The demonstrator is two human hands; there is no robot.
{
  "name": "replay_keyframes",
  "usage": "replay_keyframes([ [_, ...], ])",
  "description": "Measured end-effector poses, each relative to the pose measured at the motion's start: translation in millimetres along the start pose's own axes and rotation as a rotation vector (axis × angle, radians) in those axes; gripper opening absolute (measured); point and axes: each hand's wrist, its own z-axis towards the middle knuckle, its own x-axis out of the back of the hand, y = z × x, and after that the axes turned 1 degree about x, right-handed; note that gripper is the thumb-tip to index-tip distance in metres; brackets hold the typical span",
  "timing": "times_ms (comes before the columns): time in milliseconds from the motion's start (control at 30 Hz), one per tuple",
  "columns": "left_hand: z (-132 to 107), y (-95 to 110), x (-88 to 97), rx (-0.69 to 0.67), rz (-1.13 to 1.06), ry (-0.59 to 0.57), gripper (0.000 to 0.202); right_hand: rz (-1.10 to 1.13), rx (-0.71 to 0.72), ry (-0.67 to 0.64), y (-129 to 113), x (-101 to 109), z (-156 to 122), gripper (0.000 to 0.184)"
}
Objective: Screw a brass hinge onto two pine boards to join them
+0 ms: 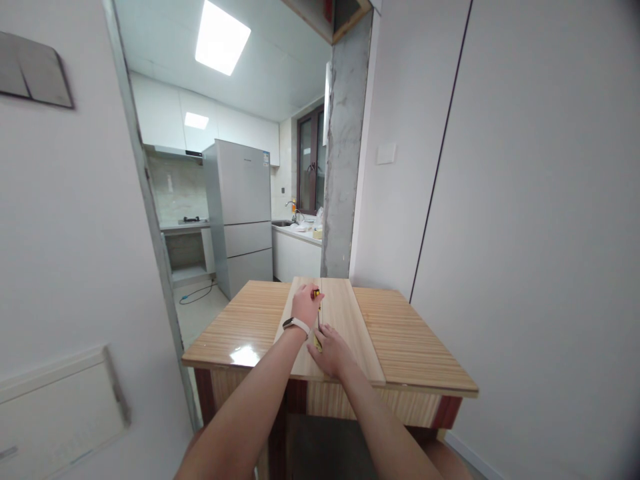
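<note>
A long pale wooden board (353, 333) lies across the table, with a thin dark line running along its far half. My left hand (306, 305), with a watch on a light strap (299, 325), is closed around a small yellow-and-black hand tool (315, 293) above the board. A thin dark shaft or strip runs from that tool toward my right hand. My right hand (333, 350) rests low on the board, thumb and fingers around a small yellow object (318, 344). Most of this object is covered, and whether it joins the tool cannot be made out.
The striped wooden table (415, 337) extends on both sides of the board. Below its front edge is a dark seat-like surface (325, 447). A plain wall (525, 200) stands close on the right. Beyond the doorway are a grey fridge (245, 200) and a sink counter (297, 250).
</note>
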Motion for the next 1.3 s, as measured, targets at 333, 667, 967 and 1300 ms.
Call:
replay_keyframes([
  [333, -0.2, -1.9, -2.5, -0.055, -0.118, -0.096, 0.023, 0.001, 0.008, 0.011, -2.4, 0.9, -0.3, 0.067],
  [667, -0.2, -1.7, -1.3, -0.02, -0.02, -0.016, 0.02, 0.0, 0.008, 0.015, -1.3, 0.5, -0.1, 0.066],
  [967, -2.6, -4.4, -4.0, 0.04, -0.016, 0.018, 0.018, 0.011, -0.014, -0.026, -0.2, 1.4, -0.1, 0.069],
  [1300, -1.9, -3.9, -2.3, -0.048, -0.061, -0.047, 0.023, 0.006, 0.0, 0.008, 0.5, -0.1, 0.0, 0.067],
])
